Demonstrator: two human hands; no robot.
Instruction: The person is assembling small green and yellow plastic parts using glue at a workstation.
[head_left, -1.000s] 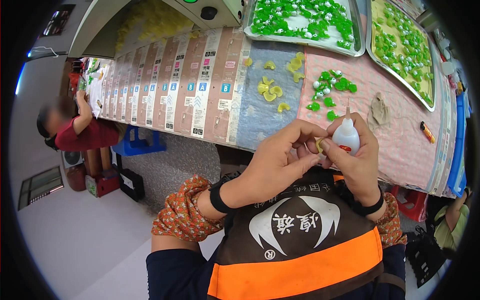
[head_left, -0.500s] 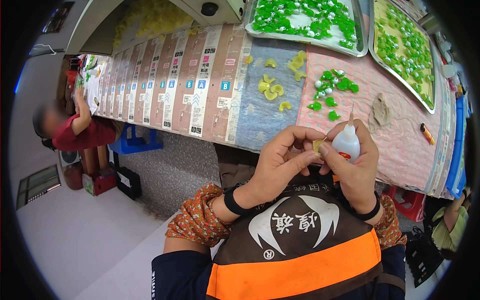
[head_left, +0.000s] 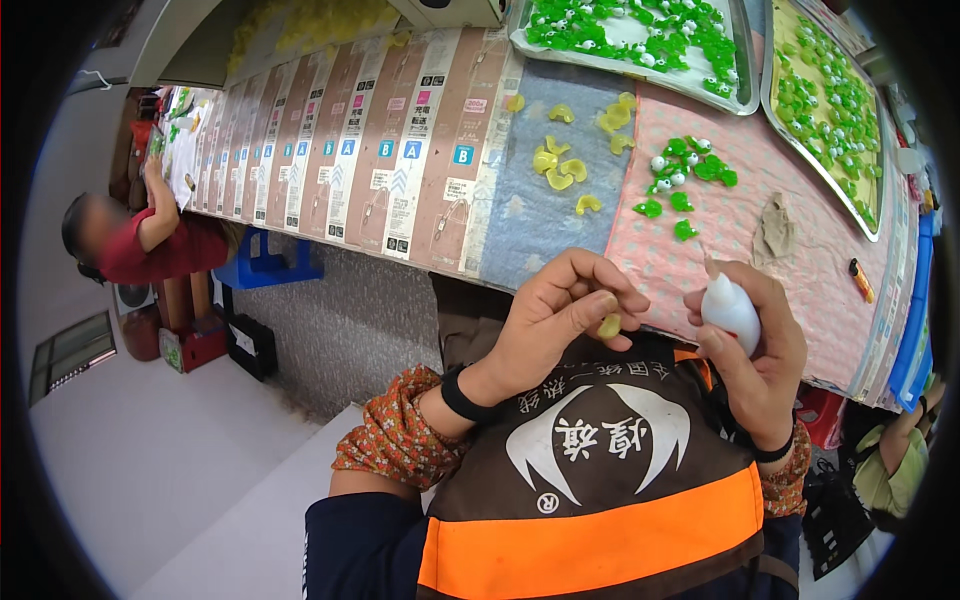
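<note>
Holds a white bottle point(head_left: 731, 315) with the right hand point(head_left: 772, 350), a yellow piece point(head_left: 609, 326) with the left hand point(head_left: 555, 315) — has trays point(head_left: 746, 92) of green bits point(head_left: 665, 48) far right.

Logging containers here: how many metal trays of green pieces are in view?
2: one tray at the top centre, another tray just right of it, both reaching the picture's top edge; any beyond are unseen.
</note>
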